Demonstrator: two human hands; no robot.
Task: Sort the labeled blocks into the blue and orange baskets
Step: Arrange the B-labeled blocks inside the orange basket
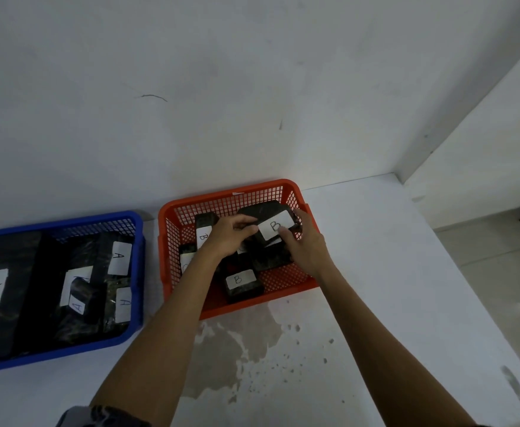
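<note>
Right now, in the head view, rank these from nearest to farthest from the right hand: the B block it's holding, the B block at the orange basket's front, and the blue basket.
1. B block held between right hand and left hand, touching.
2. Front B block, just below, inside the orange basket.
3. Blue basket, far left.

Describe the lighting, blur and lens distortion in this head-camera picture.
Head view: dim, bluish, even light with soft shadows; the blue plastic mesh basket interior is nearly black, though its white paper labels read clearly; wide-angle stretch bends the basket's left end and the forearms; slight softness on the hands' fingers.
</note>
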